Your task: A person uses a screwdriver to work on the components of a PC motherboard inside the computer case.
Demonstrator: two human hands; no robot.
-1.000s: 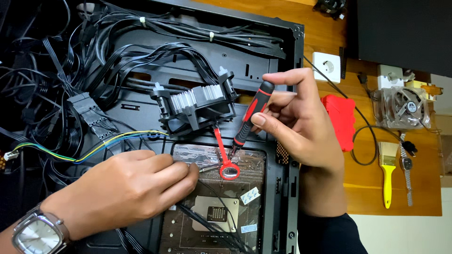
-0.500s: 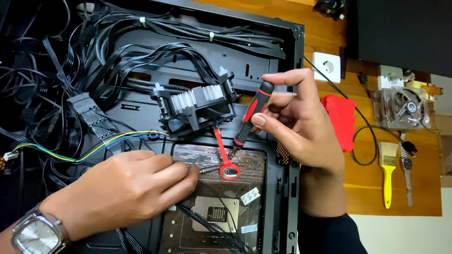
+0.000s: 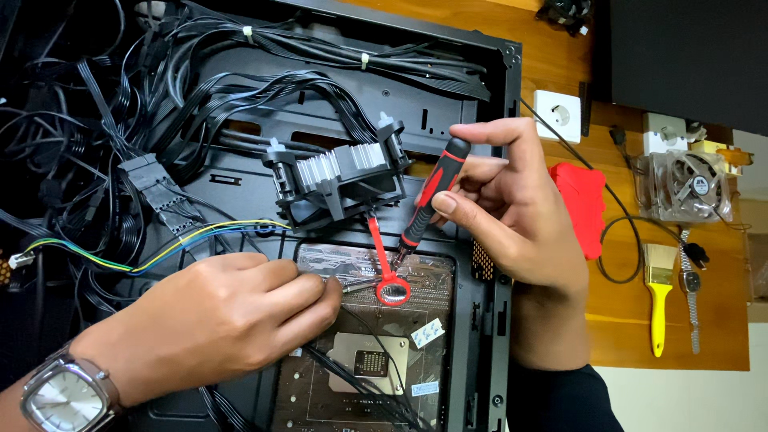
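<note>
My right hand (image 3: 512,216) holds a red and black screwdriver (image 3: 432,196) upright, its tip down near the top edge of the brown motherboard (image 3: 376,336) inside the black computer case (image 3: 488,320). My left hand (image 3: 224,316), with a wristwatch (image 3: 68,396), pinches a thin metal tool (image 3: 356,282) whose tip reaches a red ring-ended tool (image 3: 388,268) lying on the board. A grey finned cooler with a fan (image 3: 340,180) sits just above the board, tilted.
Bundles of black cables (image 3: 120,104) fill the case's left and top. On the wooden table to the right lie a red box (image 3: 584,208), a yellow-handled brush (image 3: 658,292), a clear fan (image 3: 688,186), a white socket (image 3: 558,116) and a metal watch (image 3: 690,296).
</note>
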